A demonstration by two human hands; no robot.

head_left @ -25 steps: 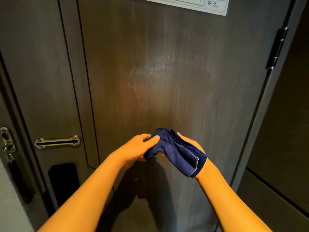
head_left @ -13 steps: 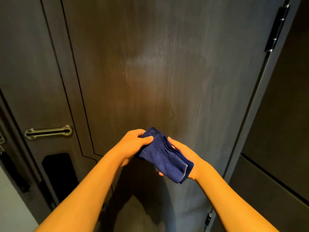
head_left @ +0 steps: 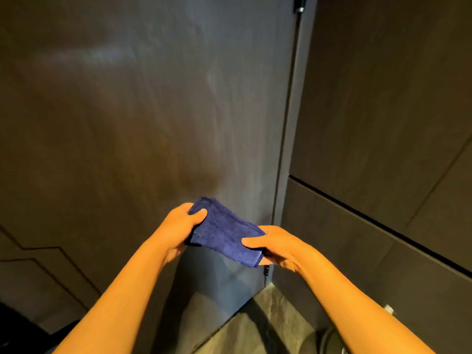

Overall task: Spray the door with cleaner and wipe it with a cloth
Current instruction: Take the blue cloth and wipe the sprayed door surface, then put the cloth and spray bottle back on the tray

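Folded cloth [head_left: 224, 232] — between both hands [head_left: 229, 238]

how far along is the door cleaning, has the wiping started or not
Done, it seems: pale streaks and a sheen on the door suggest it has been sprayed, perhaps partly wiped; no spray bottle is in view. In hand: the left hand and right hand hold the folded blue cloth by its two ends, clear of the door. Left: pressing the cloth to the door and wiping, probably the lower part.
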